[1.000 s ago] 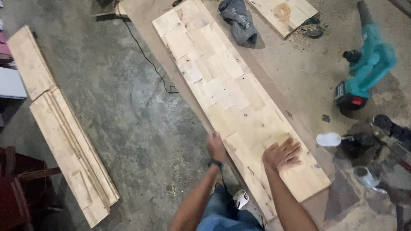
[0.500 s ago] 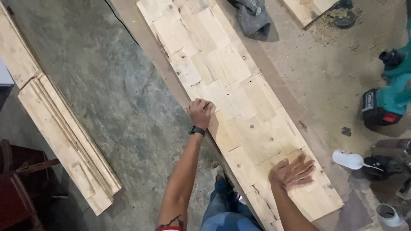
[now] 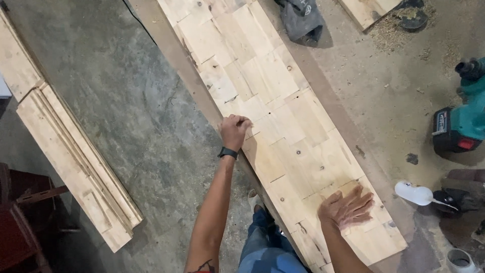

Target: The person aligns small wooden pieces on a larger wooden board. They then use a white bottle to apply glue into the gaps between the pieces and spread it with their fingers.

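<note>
A long pale panel (image 3: 273,91) made of several glued wood blocks lies on the concrete floor, running from top centre to bottom right. My left hand (image 3: 234,130), with a dark wristband, curls its fingers over the panel's left edge about midway along. My right hand (image 3: 346,208) lies flat, fingers spread, on the panel's top face near its lower end. Neither hand lifts the panel clear of the floor.
A stack of narrow wooden boards (image 3: 76,162) lies on the left. A teal cordless power tool (image 3: 462,119), a white squeeze bottle (image 3: 415,193) and a small round container (image 3: 458,260) sit at the right. A dark cloth (image 3: 302,19) lies at top. Dark red furniture (image 3: 20,222) is bottom left.
My left hand has slid up the panel's left edge, away from me. My right hand stays flat near the lower end. The view has moved closer along the panel.
</note>
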